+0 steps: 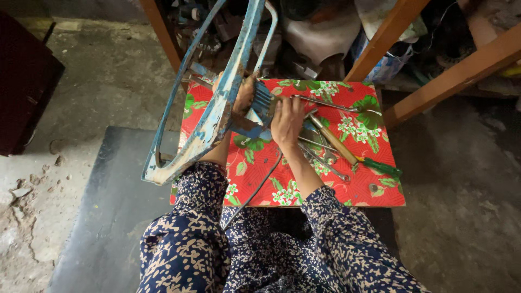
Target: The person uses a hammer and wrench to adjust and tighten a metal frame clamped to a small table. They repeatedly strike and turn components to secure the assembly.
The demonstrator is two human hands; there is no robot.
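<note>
Paint-flaked blue metal — a bent frame (211, 108) of tube and flat strip — rises from the bench (374, 195) toward eleven o'clock, its lower end resting on the red flowered covering. It looks stiff and fairly heavy, rough with rust and chipped paint rather than slippery; the thick strip near its base seems the surest place to take it. The left hand (241, 95) is mostly hidden behind that strip, so I cannot tell whether its grip is clenched. The right hand (287, 120) lies flat with fingers spread, pressing on a small blue part (264, 102) at the frame's foot — not closed around anything. At three o'clock lie spanners (325, 103) and a green-handled screwdriver (355, 157). Bundled pale bags (325, 32) sit at twelve o'clock; no labels are legible.
</note>
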